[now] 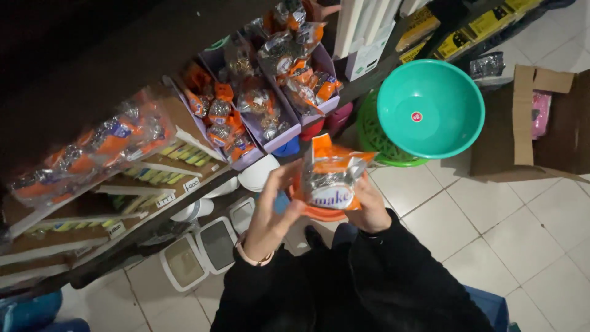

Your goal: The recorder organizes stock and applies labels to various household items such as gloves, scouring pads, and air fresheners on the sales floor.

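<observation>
I hold an orange and silver snack packet (332, 175) in front of me over the tiled floor. My right hand (370, 206) grips its right lower side. My left hand (270, 209) touches its left edge with the fingers spread and raised. Both arms wear dark sleeves, and a pale band sits on my left wrist. Purple display boxes (279, 135) on the shelf just beyond hold several similar orange packets (258, 101).
A teal plastic basin (430, 107) rests on a green basket (375, 138) to the right. An open cardboard box (541, 123) stands at far right. White lidded bins (203, 249) sit on the floor under the shelf. More wrapped packets (92, 154) lie on the left shelf.
</observation>
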